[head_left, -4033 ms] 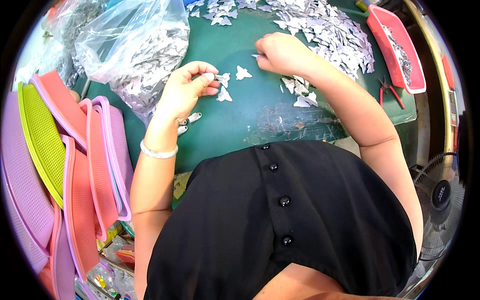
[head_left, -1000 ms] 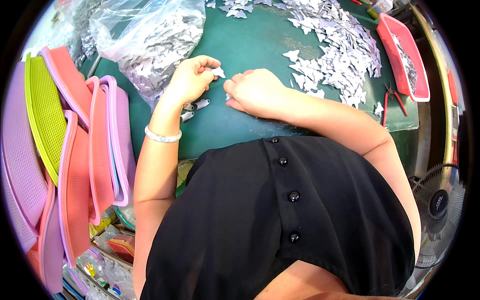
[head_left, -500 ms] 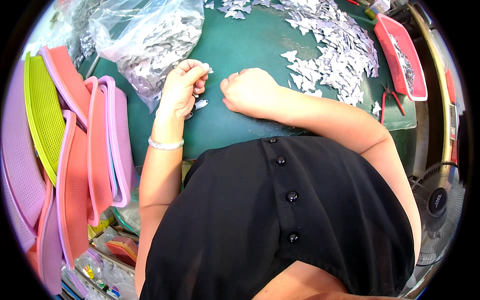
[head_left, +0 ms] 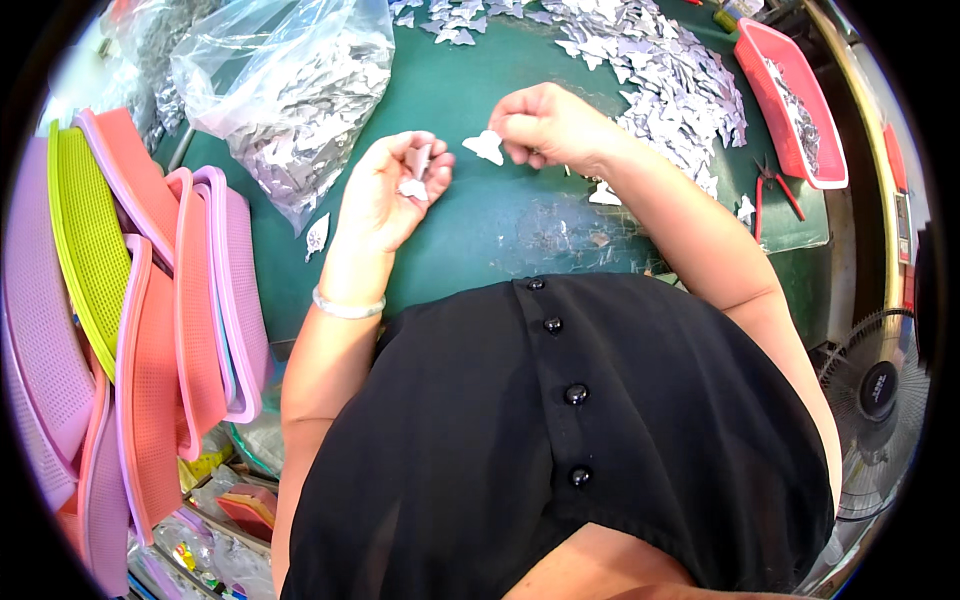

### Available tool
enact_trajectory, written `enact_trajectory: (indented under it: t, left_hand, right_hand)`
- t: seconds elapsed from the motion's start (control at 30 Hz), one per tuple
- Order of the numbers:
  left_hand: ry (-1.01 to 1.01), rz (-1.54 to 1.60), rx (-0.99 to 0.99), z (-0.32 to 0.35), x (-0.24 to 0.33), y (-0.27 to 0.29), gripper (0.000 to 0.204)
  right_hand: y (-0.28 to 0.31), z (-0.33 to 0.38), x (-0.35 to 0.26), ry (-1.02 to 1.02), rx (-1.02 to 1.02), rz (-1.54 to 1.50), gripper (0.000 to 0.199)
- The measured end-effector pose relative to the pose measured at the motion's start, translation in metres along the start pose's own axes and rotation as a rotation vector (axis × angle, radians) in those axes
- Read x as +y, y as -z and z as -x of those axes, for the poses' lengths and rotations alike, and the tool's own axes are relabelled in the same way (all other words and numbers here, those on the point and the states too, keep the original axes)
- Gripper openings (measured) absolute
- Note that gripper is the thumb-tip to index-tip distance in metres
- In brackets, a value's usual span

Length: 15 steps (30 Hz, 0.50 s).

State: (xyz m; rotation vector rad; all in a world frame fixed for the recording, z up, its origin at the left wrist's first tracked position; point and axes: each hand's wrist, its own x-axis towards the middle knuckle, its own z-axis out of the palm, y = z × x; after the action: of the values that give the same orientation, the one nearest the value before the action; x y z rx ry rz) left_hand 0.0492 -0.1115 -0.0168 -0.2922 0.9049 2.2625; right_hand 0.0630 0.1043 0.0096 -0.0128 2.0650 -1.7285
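Observation:
My right hand (head_left: 560, 128) is above the green table, its fingers pinching a white butterfly-shaped piece (head_left: 485, 147) by one edge. To its left, my left hand (head_left: 385, 190) is turned partly palm up, with curled fingers around small silver pieces (head_left: 413, 188). Part of these pieces is hidden by the fingers. A gap separates the two hands. Beside my left wrist lies a pale leaf-shaped piece (head_left: 317, 236) with a dark mark. A spread-out pile of silver butterfly-shaped pieces (head_left: 680, 95) lies beyond my right forearm.
A clear plastic bag (head_left: 310, 130) full of silver pieces stands at the far left of the green table (head_left: 520, 225). Stacked purple, orange and green baskets (head_left: 90, 230) crowd the left side. At right are a pink basket (head_left: 825, 165), red-handled pliers (head_left: 760, 205) and a fan (head_left: 880, 390).
My right hand has moved away and right from a closed pose and now shows a butterfly-shaped piece. My left hand has turned its palm up, and the leaf-shaped piece beside its wrist has come into sight.

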Motion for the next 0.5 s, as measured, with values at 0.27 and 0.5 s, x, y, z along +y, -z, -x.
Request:
enact_trajectory:
  t: [0.27, 0.5]
  left_hand:
    - [0.226, 0.132, -0.180, -0.016, -0.039, -0.057, 0.062]
    - [0.161, 0.316, -0.327, -0.037, -0.041, -0.052, 0.045]
  right_hand:
    - [0.011, 0.024, -0.016, 0.378, -0.004, 0.464, 0.018]
    - [0.017, 0.031, -0.038, 0.655, -0.224, 0.468, 0.017]
